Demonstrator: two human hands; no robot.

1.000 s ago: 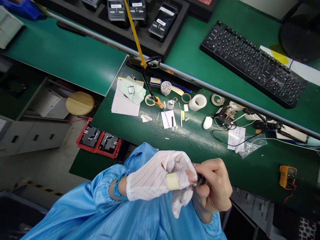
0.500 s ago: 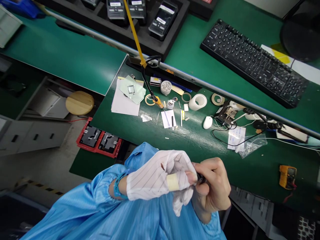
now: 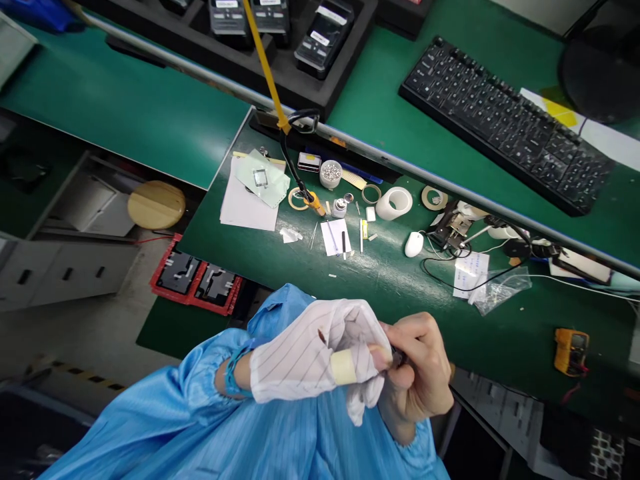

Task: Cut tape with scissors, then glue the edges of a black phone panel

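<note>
My left hand (image 3: 320, 353) wears a white glove with thin stripes, a dark stain and a band of pale tape round the thumb. Its bare thumb tip pokes out and presses against a small dark object (image 3: 399, 357). Loose white cloth (image 3: 364, 400) hangs below those fingers. From the other side my bare right hand (image 3: 423, 367) pinches the same object between thumb and forefinger. Most of it is hidden by the fingers, so its kind cannot be made out. Both hands are close together in front of the blue smock, over the bench's near edge.
On the green bench (image 3: 310, 267) lie tweezers (image 3: 313, 235), a white mouse (image 3: 413, 245), tape rolls (image 3: 394, 203), a cup of small parts (image 3: 331, 175) and a yellow multimeter (image 3: 571, 351). A keyboard (image 3: 505, 127) and a foam tray (image 3: 325, 87) with black devices occupy the raised shelf.
The hands keep the same grip on the small dark object. My right hand has shifted slightly left and tilted a little. The whole view has moved slightly.
</note>
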